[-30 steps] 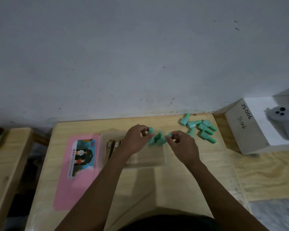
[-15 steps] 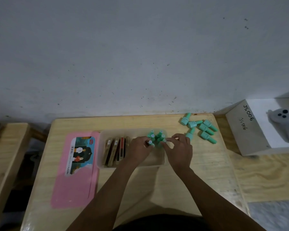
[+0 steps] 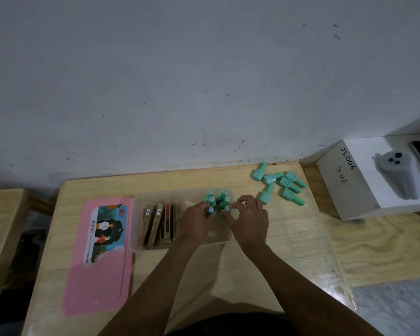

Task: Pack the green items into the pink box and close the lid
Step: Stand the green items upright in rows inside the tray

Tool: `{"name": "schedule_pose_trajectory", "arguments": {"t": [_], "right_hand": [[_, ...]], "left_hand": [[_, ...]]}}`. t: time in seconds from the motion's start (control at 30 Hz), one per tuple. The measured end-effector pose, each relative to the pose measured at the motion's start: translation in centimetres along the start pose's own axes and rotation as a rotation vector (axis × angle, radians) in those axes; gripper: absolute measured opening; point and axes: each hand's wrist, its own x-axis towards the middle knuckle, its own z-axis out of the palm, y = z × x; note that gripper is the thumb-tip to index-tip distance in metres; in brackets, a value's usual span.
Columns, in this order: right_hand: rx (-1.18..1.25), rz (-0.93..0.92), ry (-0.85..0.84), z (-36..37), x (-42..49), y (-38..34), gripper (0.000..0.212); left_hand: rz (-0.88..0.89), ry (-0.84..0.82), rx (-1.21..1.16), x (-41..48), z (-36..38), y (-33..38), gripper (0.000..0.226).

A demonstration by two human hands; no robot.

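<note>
Six upright green bottles point(image 3: 218, 200) stand in the right half of the box point(image 3: 180, 246), in two close rows. Their caps point up, so each long axis is vertical and only the cap tops face the camera.

The loose green bottles point(image 3: 280, 185), about six, lie on their sides near the far right corner of the wooden table point(image 3: 252, 275), well apart from the box. Their long axes are level with the table top; the caps point in mixed directions, most away from the box.

Status: packing appears roughly half complete. Remaining steps are to transfer the loose group, then fit the pink lid point(image 3: 100, 275), which lies flat just beside the left wall of the box, label up.

The left hand point(image 3: 195, 224) has its fingers curled on the near-left bottle of the group. The right hand point(image 3: 249, 219) pinches the cap of the near-right bottle between thumb and forefinger. The hands are close together.

Brown packets point(image 3: 158, 224) stand on edge in the left half of the box. A white carton point(image 3: 374, 175) sits beyond the right edge of the table.
</note>
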Motion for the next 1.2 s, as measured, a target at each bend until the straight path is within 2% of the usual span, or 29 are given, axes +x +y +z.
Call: {"name": "schedule_pose_trajectory", "arguments": {"t": [0.3, 0.47, 0.57, 0.67, 0.73, 0.83, 0.93, 1.03, 1.1, 1.2], "right_hand": [[0.085, -0.031, -0.042, -0.7, 0.1, 0.7, 0.026], [0.169, -0.055, 0.020, -2.1, 0.3, 1.7, 0.024], [0.258, 0.070, -0.015, -3.7, 1.0, 3.7, 0.022], [0.410, 0.264, -0.220, -4.8, 2.1, 6.9, 0.024], [0.449, 0.345, -0.300, -5.2, 2.8, 9.2, 0.024], [0.400, 0.359, -0.367, -5.2, 3.9, 11.8, 0.026], [0.332, 0.343, -0.479, -5.0, 5.2, 12.6, 0.030], [0.253, 0.363, -0.505, -4.4, 7.1, 12.5, 0.035], [0.167, 0.354, -0.518, -3.7, 8.3, 12.2, 0.036], [0.073, 0.399, -0.479, -2.4, 10.0, 11.7, 0.036]], "left_hand": [[0.027, 0.090, 0.028, 0.0, 0.9, 0.1, 0.027], [0.085, 0.165, 0.027, -0.5, 0.5, 0.7, 0.032], [0.181, 0.237, 0.024, -1.0, 0.3, 2.1, 0.030], [0.304, 0.255, -0.021, -0.6, 0.6, 4.6, 0.025], [0.365, 0.245, -0.033, 0.5, 0.9, 6.9, 0.023], [0.363, 0.144, 0.027, 3.9, 2.2, 10.1, 0.024], [0.226, -0.052, 0.122, 8.0, 4.1, 11.9, 0.034], [0.123, -0.202, 0.222, 11.3, 6.1, 12.9, 0.043], [0.076, -0.241, 0.241, 12.9, 7.4, 13.3, 0.045], [-0.018, -0.214, 0.218, 14.7, 9.2, 13.7, 0.046]]}}
